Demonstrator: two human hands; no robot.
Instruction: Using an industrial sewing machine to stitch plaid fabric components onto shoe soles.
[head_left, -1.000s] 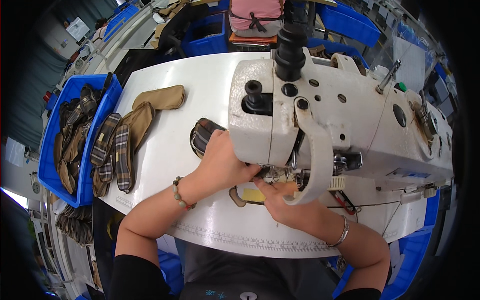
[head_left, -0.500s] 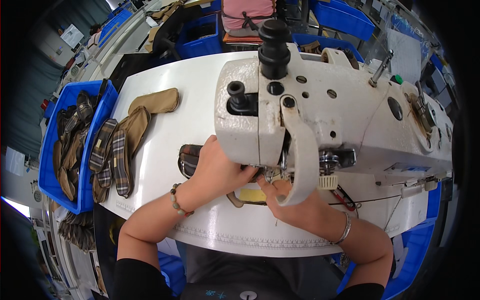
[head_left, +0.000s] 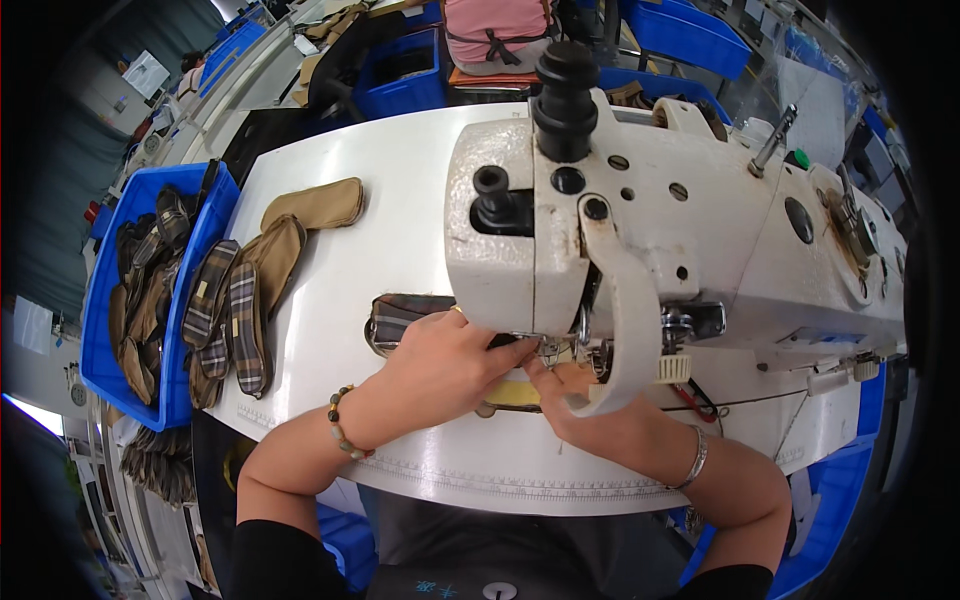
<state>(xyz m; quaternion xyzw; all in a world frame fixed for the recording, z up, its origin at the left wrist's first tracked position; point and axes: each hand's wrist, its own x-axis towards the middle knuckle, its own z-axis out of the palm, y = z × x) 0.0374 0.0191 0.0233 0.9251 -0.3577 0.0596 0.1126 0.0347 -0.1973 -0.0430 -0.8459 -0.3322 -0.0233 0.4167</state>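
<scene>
A plaid fabric piece (head_left: 396,320) with a dark edge lies on the white table at the sewing machine (head_left: 620,215), its right part hidden under my left hand and the machine head. My left hand (head_left: 446,362) is closed, thumb and fingers pinching the piece's edge close to the needle area. From the right, my right hand (head_left: 585,405) meets it there, fingers bent and its fingertips against the same edge. The machine's curved white arm (head_left: 632,310) covers part of the right hand. Below the fingertips a yellow strip (head_left: 515,394) shows on the machine bed.
Plaid and tan fabric pieces (head_left: 250,325) lie at the table's left, beside a blue bin (head_left: 88,330) full of similar pieces. Red-handled snips (head_left: 698,402) lie right of my right hand. A ruler strip (head_left: 480,482) follows the front edge. Another person in pink (head_left: 495,30) sits beyond.
My left hand has slid slightly toward me and right, uncovering more of the plaid piece. My right hand stays near the needle area. The whole view has shifted a little.
</scene>
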